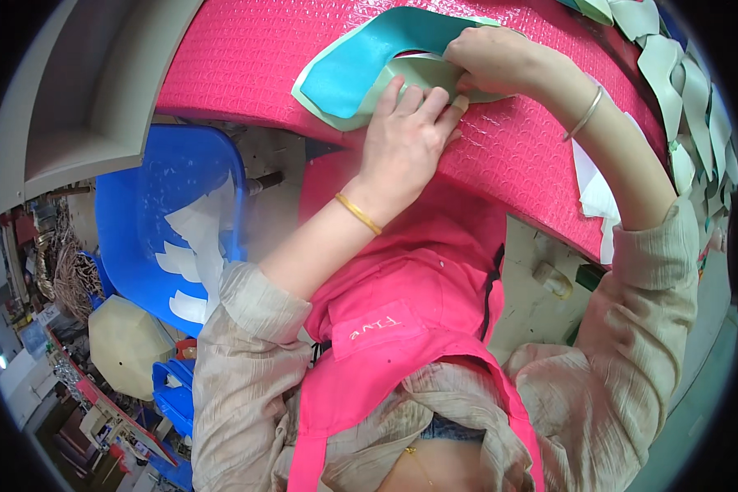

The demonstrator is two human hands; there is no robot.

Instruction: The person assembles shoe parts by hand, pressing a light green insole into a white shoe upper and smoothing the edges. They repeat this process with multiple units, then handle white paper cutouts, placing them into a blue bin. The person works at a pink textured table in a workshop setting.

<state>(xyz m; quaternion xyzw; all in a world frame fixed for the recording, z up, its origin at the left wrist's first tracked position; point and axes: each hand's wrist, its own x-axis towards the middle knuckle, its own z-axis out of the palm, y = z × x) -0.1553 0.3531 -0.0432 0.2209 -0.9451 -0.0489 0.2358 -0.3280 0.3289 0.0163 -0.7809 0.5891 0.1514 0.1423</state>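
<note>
A curved teal cut piece [361, 61] with a pale green backing lies on the pink textured table cover [246, 61]. My left hand [406, 139] lies flat on the piece's lower end near the table edge, fingers together and pressing down. My right hand [488, 57] is just above it, fingers curled and pinching the pale inner edge of the same piece. A gold bangle is on my left wrist, a silver one on my right.
A row of overlapping pale green cut pieces [685, 90] runs along the table's right side. White paper pieces [594, 193] hang at the table edge by my right forearm. A blue plastic bin [168, 221] with white scraps stands at lower left.
</note>
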